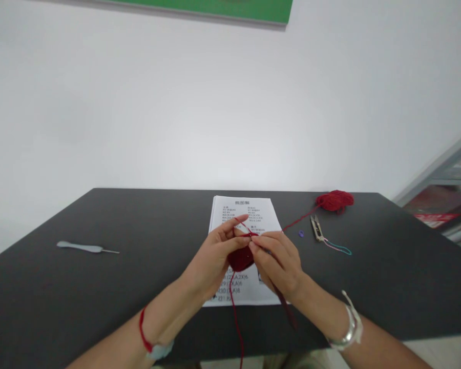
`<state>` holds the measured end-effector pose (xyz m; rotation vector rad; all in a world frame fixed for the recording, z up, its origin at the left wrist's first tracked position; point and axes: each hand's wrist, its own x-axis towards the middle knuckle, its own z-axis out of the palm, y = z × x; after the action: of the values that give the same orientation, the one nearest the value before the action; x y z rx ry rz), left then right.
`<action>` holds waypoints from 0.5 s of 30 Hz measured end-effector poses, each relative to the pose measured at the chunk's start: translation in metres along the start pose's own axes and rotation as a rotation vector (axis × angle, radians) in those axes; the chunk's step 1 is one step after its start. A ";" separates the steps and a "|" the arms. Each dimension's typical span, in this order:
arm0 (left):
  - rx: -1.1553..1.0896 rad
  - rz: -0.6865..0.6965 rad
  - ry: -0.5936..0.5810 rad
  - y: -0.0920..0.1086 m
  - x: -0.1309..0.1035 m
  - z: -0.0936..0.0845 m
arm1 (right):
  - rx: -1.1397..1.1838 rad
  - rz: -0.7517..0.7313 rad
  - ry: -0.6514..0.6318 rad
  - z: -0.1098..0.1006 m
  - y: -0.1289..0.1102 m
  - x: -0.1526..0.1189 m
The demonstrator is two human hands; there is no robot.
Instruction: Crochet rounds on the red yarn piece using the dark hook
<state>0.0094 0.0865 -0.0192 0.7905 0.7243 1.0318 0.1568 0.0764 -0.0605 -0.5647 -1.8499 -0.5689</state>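
Above a printed white sheet [249,297], a small dark red crocheted piece [241,260] hangs between both hands. My left hand [217,248] pinches its upper left edge, with red yarn looped over the raised index finger. My right hand [278,256] is closed at the piece's top right edge, around a dark red handle [286,305] that sticks out below the palm. The tool's tip is too small to make out at the stitches. A strand of red yarn [235,312] hangs below the piece; another runs right to a red yarn ball [335,201].
On the black table [157,220], a grey-handled thin tool [86,248] lies at the left. Small thread snips [317,228] with a looped cord and a tiny purple ring [301,233] lie right of the sheet. A white wall stands behind.
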 end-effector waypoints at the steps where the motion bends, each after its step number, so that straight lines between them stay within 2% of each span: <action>1: 0.022 0.048 0.017 -0.001 -0.001 0.001 | 0.005 0.060 0.014 0.001 -0.004 0.000; 6: 0.243 0.279 0.061 -0.001 -0.002 0.003 | 0.322 0.508 0.126 0.001 -0.012 0.005; 8: 0.329 0.330 0.071 0.002 -0.002 0.001 | 0.418 0.610 0.136 -0.002 -0.009 0.006; 11: 0.467 0.396 0.069 0.005 -0.002 -0.002 | 0.477 0.589 0.091 -0.008 -0.003 0.008; 15: 0.643 0.475 0.048 0.007 -0.003 -0.004 | 0.423 0.355 -0.036 -0.018 0.001 0.013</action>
<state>0.0021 0.0866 -0.0145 1.5510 0.9522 1.2564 0.1665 0.0673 -0.0425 -0.5979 -1.7788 0.0703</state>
